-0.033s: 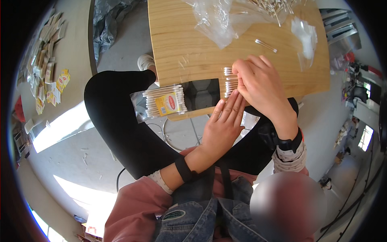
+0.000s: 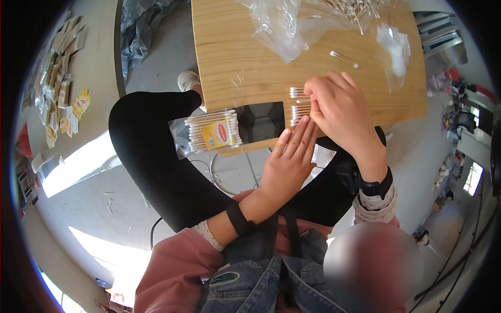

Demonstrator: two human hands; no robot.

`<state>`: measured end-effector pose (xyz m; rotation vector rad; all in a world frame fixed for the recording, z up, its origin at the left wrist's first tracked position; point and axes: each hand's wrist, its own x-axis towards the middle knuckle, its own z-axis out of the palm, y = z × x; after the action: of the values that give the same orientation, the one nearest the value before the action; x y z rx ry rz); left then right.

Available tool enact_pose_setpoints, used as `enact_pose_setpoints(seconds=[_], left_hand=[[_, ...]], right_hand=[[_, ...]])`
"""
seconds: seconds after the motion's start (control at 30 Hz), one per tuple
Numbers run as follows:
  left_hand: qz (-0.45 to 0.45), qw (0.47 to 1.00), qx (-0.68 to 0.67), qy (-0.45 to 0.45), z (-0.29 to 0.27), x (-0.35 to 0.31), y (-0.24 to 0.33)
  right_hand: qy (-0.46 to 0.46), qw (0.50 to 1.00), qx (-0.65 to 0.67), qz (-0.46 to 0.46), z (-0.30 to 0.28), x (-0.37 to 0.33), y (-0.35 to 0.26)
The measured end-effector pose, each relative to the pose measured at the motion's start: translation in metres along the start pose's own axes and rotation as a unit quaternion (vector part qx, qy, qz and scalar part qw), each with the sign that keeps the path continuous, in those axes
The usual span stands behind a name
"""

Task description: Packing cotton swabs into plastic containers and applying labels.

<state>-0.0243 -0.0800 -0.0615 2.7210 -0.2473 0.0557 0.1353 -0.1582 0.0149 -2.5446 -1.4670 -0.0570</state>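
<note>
A row of loose cotton swabs (image 2: 299, 116) lies on the wooden table (image 2: 250, 57), white tips pointing left. My left hand (image 2: 292, 161) is open, its fingers stretched together and laid along the near side of that row. Over the row's right part, my right hand (image 2: 339, 107) is closed in a pinch at a cotton swab; the far swab ends are hidden under it. To the left, a clear packet of cotton swabs (image 2: 195, 126) with a yellow-and-red label card (image 2: 217, 134) lies over the table's near-left edge. A dark rectangular patch (image 2: 261, 122) sits between packet and row.
At the far edge are a heap of cotton swabs (image 2: 355, 8) and crumpled clear plastic (image 2: 276, 26). A few stray swabs (image 2: 344, 59) and a clear bag (image 2: 396, 52) lie on the right. Packets and cards (image 2: 68, 117) cover the left-hand table. My legs (image 2: 151, 151) flank the near edge.
My right hand has shifted slightly to the right, uncovering a little more of the swabs. My left hand stays in place.
</note>
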Motion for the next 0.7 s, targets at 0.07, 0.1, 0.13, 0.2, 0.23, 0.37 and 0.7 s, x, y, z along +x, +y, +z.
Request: enact_pose_setpoints(seconds=[0.07,0.1,0.13,0.2,0.23,0.37,0.7], left_hand=[[0.001,1.0,-0.001,0.001,0.0,0.002,0.0],[0.001,1.0,0.001,0.002,-0.001,0.003,0.0],[-0.001,1.0,0.002,0.001,-0.001,0.003,-0.002],[-0.014,1.0,0.003,0.006,-0.002,0.005,-0.003],[-0.014,1.0,0.003,0.008,-0.003,0.006,-0.004],[-0.014,0.999,-0.025,0.023,-0.007,0.016,-0.005],[-0.01,0.991,-0.11,0.074,-0.029,0.035,-0.017]], right_hand=[[0.019,1.0,0.001,0.008,-0.017,-0.008,0.002],[0.027,0.998,-0.006,0.061,-0.03,-0.017,0.002],[0.037,0.993,-0.009,0.112,-0.041,-0.027,0.002],[0.025,0.976,-0.044,0.213,-0.064,-0.066,0.009],[-0.008,0.962,-0.062,0.265,-0.072,-0.091,0.018],[-0.107,0.895,-0.094,0.423,-0.08,-0.219,0.063],[0.127,0.952,0.098,0.261,-0.008,-0.065,0.092]])
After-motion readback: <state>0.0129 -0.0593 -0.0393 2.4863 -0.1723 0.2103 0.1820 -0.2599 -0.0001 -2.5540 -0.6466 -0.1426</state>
